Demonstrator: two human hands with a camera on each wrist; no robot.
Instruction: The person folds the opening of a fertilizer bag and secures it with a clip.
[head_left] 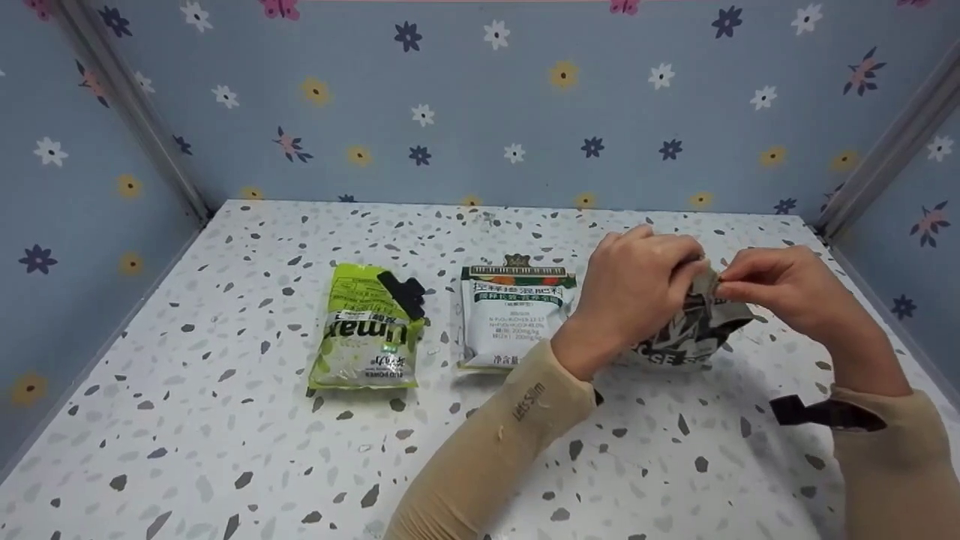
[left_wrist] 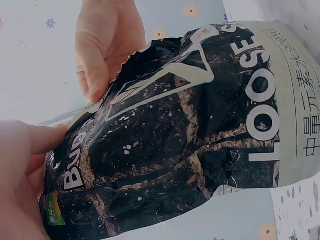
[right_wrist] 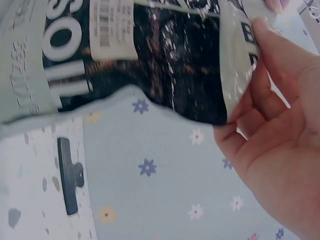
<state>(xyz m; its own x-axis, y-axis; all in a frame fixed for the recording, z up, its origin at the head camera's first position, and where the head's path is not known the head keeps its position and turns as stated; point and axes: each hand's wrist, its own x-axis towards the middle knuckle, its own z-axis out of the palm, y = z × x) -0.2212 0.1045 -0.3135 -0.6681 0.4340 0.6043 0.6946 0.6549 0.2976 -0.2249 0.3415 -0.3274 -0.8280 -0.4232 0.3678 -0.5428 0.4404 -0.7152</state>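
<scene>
A black and pale-green printed bag [head_left: 686, 337] stands on the table at the right, its top edge raised between both hands. My left hand [head_left: 637, 274] pinches the left part of that top edge. At the right part, my right hand [head_left: 787, 289] grips the edge between thumb and fingers. In the left wrist view the bag's front [left_wrist: 165, 120] shows "LOOSE" in large letters. The right wrist view shows its other side with a barcode label [right_wrist: 112, 30]. A black clip [right_wrist: 70, 175] lies on the table beyond the bag in that view.
A green and white bag [head_left: 364, 330] lies at the left with a black clip [head_left: 403, 294] on it. Between it and my left arm lies a white fertilizer bag [head_left: 510, 319], partly hidden by that arm. Flowered walls [head_left: 480, 97] enclose the speckled table [head_left: 262, 450].
</scene>
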